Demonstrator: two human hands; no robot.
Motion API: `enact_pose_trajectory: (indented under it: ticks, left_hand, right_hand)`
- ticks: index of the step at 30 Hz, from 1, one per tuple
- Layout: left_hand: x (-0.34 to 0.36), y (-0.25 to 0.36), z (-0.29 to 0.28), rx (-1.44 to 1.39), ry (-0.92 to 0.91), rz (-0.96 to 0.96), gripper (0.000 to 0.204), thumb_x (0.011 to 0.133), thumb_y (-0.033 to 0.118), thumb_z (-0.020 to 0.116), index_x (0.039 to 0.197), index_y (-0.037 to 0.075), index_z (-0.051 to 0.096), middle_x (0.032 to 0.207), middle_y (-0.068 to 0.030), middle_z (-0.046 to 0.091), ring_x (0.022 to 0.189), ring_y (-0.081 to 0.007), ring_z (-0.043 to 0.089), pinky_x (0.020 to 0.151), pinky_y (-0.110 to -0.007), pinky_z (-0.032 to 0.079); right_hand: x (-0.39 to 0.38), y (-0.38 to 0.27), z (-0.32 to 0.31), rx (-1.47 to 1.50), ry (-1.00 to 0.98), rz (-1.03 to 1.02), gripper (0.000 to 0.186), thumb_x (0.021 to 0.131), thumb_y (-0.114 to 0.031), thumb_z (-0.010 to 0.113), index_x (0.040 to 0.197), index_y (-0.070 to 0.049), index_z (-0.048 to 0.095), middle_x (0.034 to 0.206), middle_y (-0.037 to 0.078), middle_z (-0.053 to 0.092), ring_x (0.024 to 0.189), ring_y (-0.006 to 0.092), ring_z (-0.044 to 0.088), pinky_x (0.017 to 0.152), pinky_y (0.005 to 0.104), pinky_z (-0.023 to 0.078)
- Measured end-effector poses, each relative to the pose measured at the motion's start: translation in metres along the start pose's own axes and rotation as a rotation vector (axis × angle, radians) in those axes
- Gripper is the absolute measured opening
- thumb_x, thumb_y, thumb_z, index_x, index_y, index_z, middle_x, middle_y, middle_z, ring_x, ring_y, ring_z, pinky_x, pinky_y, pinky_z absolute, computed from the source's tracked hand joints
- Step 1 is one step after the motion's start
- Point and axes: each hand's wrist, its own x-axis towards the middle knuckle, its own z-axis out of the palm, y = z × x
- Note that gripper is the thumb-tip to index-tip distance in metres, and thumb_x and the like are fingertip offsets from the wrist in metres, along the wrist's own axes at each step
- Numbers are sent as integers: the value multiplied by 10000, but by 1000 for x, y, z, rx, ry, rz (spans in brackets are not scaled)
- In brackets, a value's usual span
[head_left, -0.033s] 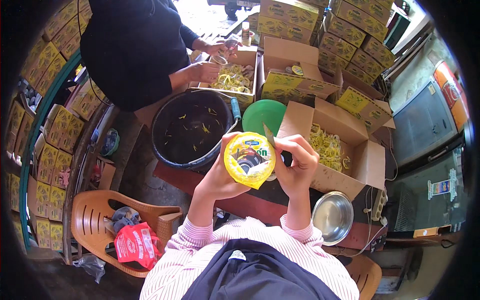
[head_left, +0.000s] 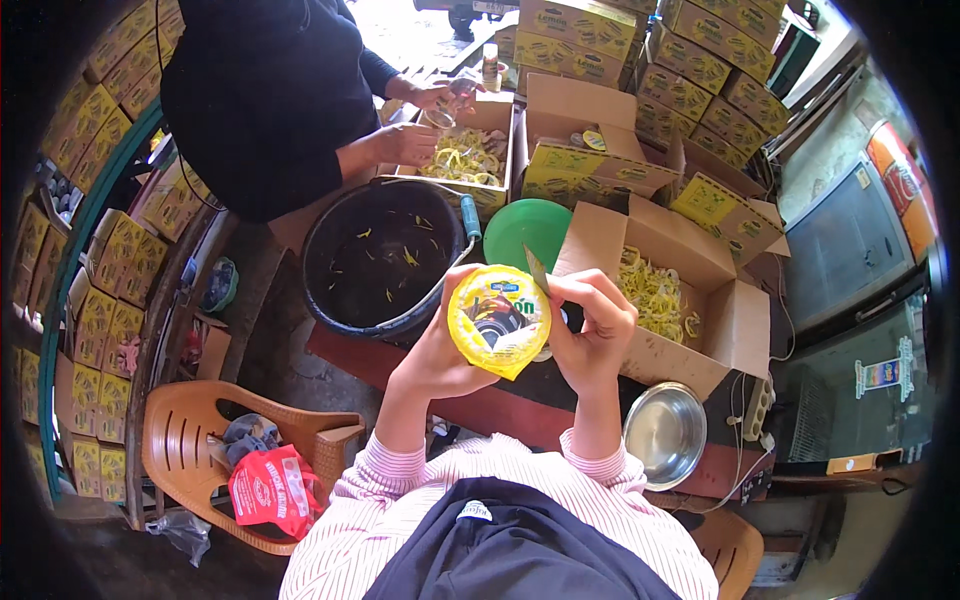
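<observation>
left hand (head_left: 435, 350): I see it wrapped round the yellow-lidded cup (head_left: 499, 320), steadying it.
right hand (head_left: 592, 335): fingers curled, pinching a small blade (head_left: 537, 270) at the lid rim.
cup: near the black tub (head_left: 385, 255), over the table edge (head_left: 350, 355).

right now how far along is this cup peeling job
Done: the open cardboard box to the right already holds a heap of peeled yellow seals. In hand: the left hand has a grip on a round yellow foil-lidded cup, still sealed, while the right hand works a small blade at its rim. Left: stacked yellow cartons behind.
</observation>
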Motion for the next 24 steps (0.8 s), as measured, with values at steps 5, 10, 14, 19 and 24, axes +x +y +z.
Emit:
enact_pose_trajectory:
  ticks: [5, 10, 14, 19, 24]
  left_hand:
    - [7, 2, 8, -177, 0, -17, 908, 569, 131, 803, 1261, 48, 221, 1135, -96, 357, 1059, -186, 447, 902, -287, 386]
    - [17, -9, 15, 95, 128, 157, 843, 578, 144, 822, 1205, 36, 268, 1084, -90, 359, 1027, -175, 458, 860, -289, 413]
    - [20, -10, 21, -115, 164, 95, 750, 622, 98, 787, 1177, 11, 291, 1100, -105, 421, 1017, -174, 494, 845, -279, 426]
    - [18, -15, 20, -102, 73, 73, 635, 735, 60, 674, 1259, -1, 321, 1184, -115, 457, 1092, -175, 467, 925, -318, 385]
    - [26, -17, 31, -178, 159, 82, 506, 742, 49, 643, 1181, -25, 403, 1115, -112, 510, 1020, -165, 507, 881, -302, 407]
  right_hand:
    - [-1, 2, -4, -2, 17, 16, 232, 648, 82, 639, 843, -40, 668, 694, 62, 607, 610, 112, 592, 566, 210, 455]
    - [-2, 2, -3, 6, 94, 37, 185, 663, 69, 651, 822, -26, 659, 685, 64, 601, 613, 104, 588, 561, 211, 452]
    - [-5, 4, -5, -70, 135, 33, 164, 665, 55, 667, 811, -20, 652, 685, 66, 603, 606, 111, 595, 547, 214, 452]
    - [-6, 3, -4, -202, 195, -36, 167, 669, 48, 668, 819, -24, 646, 686, 74, 605, 593, 134, 606, 525, 227, 453]
    - [-6, 3, -5, -267, 230, -61, 182, 674, 49, 660, 837, -30, 646, 669, 73, 587, 580, 142, 593, 520, 234, 450]
